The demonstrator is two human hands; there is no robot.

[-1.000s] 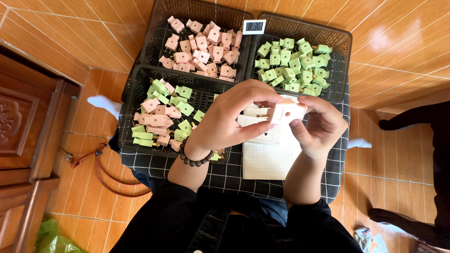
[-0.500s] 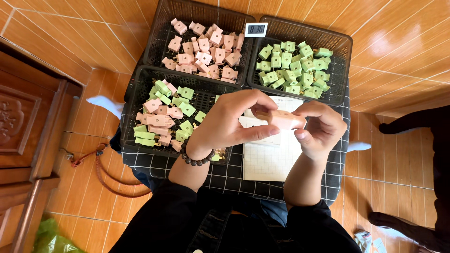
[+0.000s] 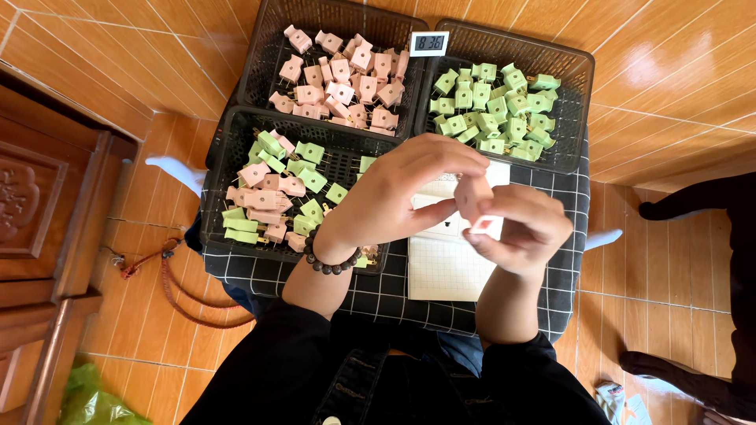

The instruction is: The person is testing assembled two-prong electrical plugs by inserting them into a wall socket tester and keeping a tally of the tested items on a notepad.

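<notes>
Both hands meet over the middle of the checked cloth (image 3: 504, 303). Left hand (image 3: 398, 197) fingers (image 3: 453, 153) curl over the top of a pink plug (image 3: 472, 197), thumb under it, clamped on it. Right hand (image 3: 524, 232) fingers also closed on the plug's lower end, pinching from the right. Plug held upright-ish in the air, between the two hands, above a white gridded card (image 3: 445, 267) lying on the cloth. Bead bracelet (image 3: 331, 264) on the left wrist.

Three black baskets around the hands. Near-left basket (image 3: 228, 134) holds mixed pink and green plugs, just beside the left hand. Far-left basket (image 3: 264, 39) holds pink plugs only. Far-right basket (image 3: 579, 102) holds green plugs only. Small digital timer (image 3: 430, 43) sits between the two far baskets' rims.

Cloth covers a low surface over the person's lap; dark sleeves at the bottom. Orange tile floor (image 3: 142, 47) all round. Wooden cabinet (image 3: 39, 205) at left, green bag (image 3: 98, 397) at bottom left, brown cord (image 3: 177, 287) on the floor.
</notes>
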